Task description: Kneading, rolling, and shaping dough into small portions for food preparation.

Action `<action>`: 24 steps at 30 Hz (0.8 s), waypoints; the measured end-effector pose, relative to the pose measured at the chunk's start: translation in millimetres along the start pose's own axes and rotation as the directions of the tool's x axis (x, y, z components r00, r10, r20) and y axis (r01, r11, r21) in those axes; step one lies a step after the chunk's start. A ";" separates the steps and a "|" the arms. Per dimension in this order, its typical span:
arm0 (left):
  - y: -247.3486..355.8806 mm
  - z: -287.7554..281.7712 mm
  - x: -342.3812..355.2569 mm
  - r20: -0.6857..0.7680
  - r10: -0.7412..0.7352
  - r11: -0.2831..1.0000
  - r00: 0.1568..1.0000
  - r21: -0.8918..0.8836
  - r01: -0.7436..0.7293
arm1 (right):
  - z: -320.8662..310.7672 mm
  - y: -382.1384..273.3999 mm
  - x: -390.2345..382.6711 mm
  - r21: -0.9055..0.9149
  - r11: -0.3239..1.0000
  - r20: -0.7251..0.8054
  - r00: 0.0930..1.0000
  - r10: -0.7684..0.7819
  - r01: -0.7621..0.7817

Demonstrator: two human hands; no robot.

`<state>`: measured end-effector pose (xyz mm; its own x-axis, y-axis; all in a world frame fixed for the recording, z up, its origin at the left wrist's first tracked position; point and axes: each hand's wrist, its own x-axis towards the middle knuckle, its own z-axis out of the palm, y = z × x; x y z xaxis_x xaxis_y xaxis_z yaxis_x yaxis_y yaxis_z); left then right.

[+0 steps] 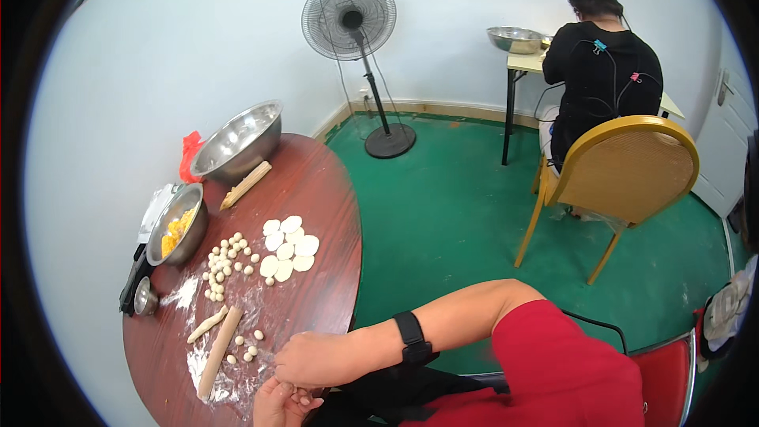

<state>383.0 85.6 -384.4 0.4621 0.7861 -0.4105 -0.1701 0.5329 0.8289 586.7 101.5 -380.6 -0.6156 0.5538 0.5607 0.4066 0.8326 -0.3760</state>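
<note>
At the near edge of the round table, my right hand (310, 358) is closed, its fingers turned down against my left hand (278, 405). The left hand's fingers are curled too, and whatever lies between the hands is hidden. Beside them sit several small dough balls (248, 356). Left of these lie a wooden rolling pin (220, 354) and a pale strip of dough (207, 324). Farther back is a bigger group of dough balls (217, 269), with flat round dough wrappers (286, 251), partly overlapping, to its right.
The dark red table (336, 190) carries flour, a steel bowl of yellow filling (178, 229), a large steel bowl (241, 142), a small metal cup (145, 298) and a wooden stick (247, 184). Beyond stand a fan (387, 138) and a seated person (605, 71) on a yellow chair (624, 162).
</note>
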 end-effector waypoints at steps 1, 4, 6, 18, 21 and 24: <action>-0.9 -3.8 -0.1 0.016 0.009 1.000 1.000 -0.008 -0.009 | 3.1 -0.5 1.4 0.009 1.000 0.001 1.000 -0.007 0.007; -0.4 -3.2 -6.7 0.004 0.028 1.000 1.000 -0.010 -0.028 | 13.2 1.0 4.5 0.095 0.995 -0.007 1.000 0.012 -0.011; 1.0 -5.2 -9.6 -0.042 0.051 0.999 0.998 -0.013 -0.051 | 13.4 3.0 7.5 0.043 0.998 0.031 0.999 -0.039 0.037; 4.0 -4.8 -9.3 -0.042 -0.045 0.999 0.998 0.012 0.045 | 1.2 3.0 1.8 0.165 0.985 0.088 0.996 0.030 -0.044; 2.6 -6.6 -6.8 -0.059 -0.064 0.998 0.996 0.015 0.065 | 6.4 8.1 1.2 0.166 0.986 0.087 0.996 0.005 -0.020; -1.2 -3.6 -9.6 -0.054 -0.044 0.999 0.998 0.021 0.045 | 4.4 5.2 3.9 0.144 0.989 0.089 0.996 0.027 -0.040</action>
<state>375.7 78.5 -382.8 0.4217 0.7775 -0.4666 -0.1305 0.5612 0.8173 583.4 107.9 -383.6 -0.6616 0.5738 0.4827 0.3294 0.8007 -0.5003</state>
